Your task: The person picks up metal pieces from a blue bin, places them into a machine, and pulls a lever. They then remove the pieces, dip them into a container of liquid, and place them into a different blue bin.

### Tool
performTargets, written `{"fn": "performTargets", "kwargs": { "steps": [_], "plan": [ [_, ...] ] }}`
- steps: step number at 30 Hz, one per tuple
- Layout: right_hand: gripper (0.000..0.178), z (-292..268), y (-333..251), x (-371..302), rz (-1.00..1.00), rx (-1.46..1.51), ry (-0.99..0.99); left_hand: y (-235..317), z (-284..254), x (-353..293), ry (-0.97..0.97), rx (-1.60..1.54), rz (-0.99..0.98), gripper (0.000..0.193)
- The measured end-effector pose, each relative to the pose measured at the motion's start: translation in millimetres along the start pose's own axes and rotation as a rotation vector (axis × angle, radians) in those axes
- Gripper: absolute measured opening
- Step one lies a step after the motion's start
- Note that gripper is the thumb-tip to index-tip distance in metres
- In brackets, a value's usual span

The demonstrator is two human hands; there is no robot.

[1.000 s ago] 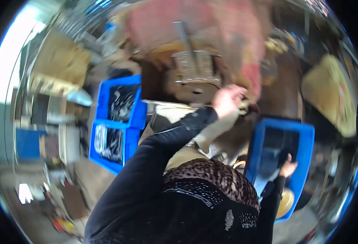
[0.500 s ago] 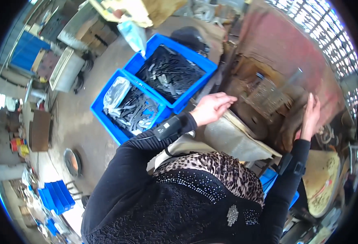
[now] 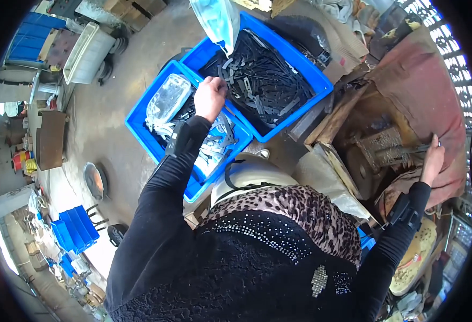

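Observation:
My left hand is closed, fingers pinched together, above the wall between two blue plastic bins. Whatever it may hold is too small to make out. Beneath and left of it, the nearer bin contains flat, strip-shaped dark and silvery pieces and a clear plastic container. Many dark flat strips fill the farther bin. At the right, my right hand is closed on a metal bar. That bar reaches toward a pitted metal block inside a brown, worn recess.
A light blue face mask hangs over the farther bin. Reddish cloth drapes behind the recess. A pale sheet-covered panel stands before me. A round pan and blue trays lie at the left.
My left hand has moved from beside the recess leftward to the bins and closed. My right hand, previously with fingers extended, has gone right and closed on the bar. The view has shifted.

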State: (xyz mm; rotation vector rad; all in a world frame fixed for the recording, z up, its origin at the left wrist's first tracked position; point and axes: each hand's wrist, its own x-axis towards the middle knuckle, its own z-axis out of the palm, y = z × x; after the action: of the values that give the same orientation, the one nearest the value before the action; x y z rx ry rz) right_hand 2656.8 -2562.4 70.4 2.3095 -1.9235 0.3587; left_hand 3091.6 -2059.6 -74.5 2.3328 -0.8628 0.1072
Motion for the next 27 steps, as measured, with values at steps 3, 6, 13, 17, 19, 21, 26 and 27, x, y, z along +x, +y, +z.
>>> {"fn": "performTargets", "kwargs": {
  "steps": [3, 6, 13, 17, 19, 21, 26, 27],
  "plan": [
    [0.072, 3.0, 5.2, 7.6, 0.039, -0.037, -0.033, -13.9, 10.7, 4.8, -0.029, 0.016, 0.019, 0.017],
    [0.072, 4.0, 10.0, 11.1, 0.042, -0.074, -0.03, -23.2, 17.2, 10.6, -0.058, 0.057, 0.054, 0.02],
    [0.073, 4.4, 16.4, 14.3, 0.05, -0.084, -0.06, -36.6, 56.3, 45.4, -0.332, 0.234, 0.35, 0.019],
    [0.072, 4.0, 14.3, 11.3, 0.058, -0.09, -0.041, -40.8, 84.0, 67.7, -0.631, 0.418, 0.423, 0.025],
    [0.071, 2.5, 12.4, 8.6, 0.072, -0.084, -0.036, -44.4, 91.0, 75.0, -0.642, 0.492, 0.47, 0.027],
    [0.07, 1.1, 9.9, 5.9, 0.081, -0.08, -0.032, -48.5, 94.0, 75.8, -0.647, 0.54, 0.512, 0.029],
    [0.069, 0.4, 4.5, 0.7, 0.084, -0.059, -0.027, -55.5, 99.8, 76.3, -0.61, 0.585, 0.645, 0.021],
    [0.069, 0.6, 3.9, 0.3, 0.085, -0.066, -0.022, -55.5, 102.1, 78.7, -0.613, 0.584, 0.67, 0.019]
  ]
}}
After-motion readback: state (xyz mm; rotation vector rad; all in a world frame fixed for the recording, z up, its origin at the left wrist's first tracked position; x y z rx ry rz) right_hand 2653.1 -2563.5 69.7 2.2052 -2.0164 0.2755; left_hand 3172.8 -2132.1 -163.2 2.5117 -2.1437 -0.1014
